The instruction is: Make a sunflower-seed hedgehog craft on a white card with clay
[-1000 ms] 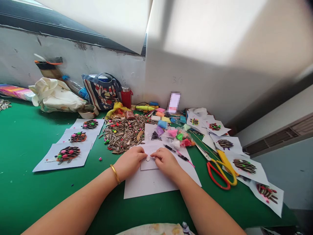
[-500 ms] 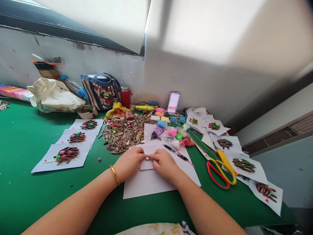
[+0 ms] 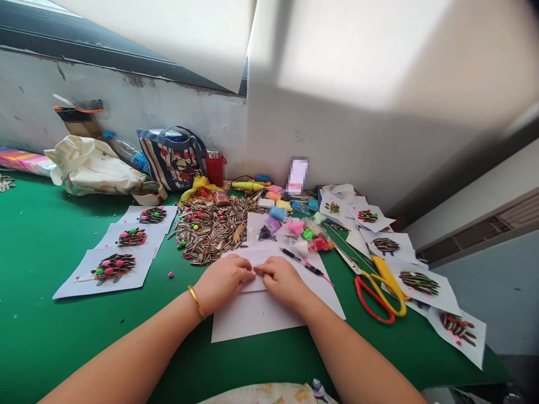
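Note:
My left hand (image 3: 222, 282) and my right hand (image 3: 284, 280) meet fingertip to fingertip over a small white paper card (image 3: 257, 259) that lies on a larger white sheet (image 3: 261, 314). Both hands have their fingers curled and pinched together at a tiny pale piece between them, too small to name. A gold bangle (image 3: 196, 302) circles my left wrist. Just beyond the card lies a heap of striped sunflower seeds (image 3: 213, 227).
On the green table (image 3: 46, 314), finished seed pictures on paper (image 3: 110, 267) lie at left and others (image 3: 419, 283) at right. Red and yellow scissors (image 3: 379, 289), a black pen (image 3: 301, 261), coloured clay packets (image 3: 307, 233), a striped bag (image 3: 172, 157) and a red flask (image 3: 215, 166) stand behind.
My fingertips have drawn closer together over the card. The view has shifted slightly; nothing else on the table has moved.

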{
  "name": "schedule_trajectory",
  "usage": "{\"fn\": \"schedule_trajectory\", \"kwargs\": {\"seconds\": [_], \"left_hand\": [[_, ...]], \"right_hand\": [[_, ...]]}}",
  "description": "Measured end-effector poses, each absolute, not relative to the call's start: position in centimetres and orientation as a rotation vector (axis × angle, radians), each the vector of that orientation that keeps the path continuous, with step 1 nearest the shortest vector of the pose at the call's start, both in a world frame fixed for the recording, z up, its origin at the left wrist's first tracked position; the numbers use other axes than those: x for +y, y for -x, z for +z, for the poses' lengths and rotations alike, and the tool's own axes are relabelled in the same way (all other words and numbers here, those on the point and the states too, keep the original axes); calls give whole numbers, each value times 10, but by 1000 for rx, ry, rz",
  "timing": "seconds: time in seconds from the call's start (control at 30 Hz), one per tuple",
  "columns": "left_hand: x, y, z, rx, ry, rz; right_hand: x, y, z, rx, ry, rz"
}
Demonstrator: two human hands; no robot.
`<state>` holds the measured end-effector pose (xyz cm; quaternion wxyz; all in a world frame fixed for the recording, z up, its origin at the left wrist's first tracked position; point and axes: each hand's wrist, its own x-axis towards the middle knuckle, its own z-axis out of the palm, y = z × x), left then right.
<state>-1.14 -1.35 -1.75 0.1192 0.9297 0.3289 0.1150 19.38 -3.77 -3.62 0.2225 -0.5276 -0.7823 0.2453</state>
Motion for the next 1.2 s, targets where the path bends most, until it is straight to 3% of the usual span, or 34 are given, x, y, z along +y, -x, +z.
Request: {"fn": "schedule_trajectory", "kwargs": {"seconds": [1.2], "left_hand": [[-17, 9, -19, 1141, -2707, 332]], "right_hand": [[-39, -194, -34, -2151, 1465, 655]]}}
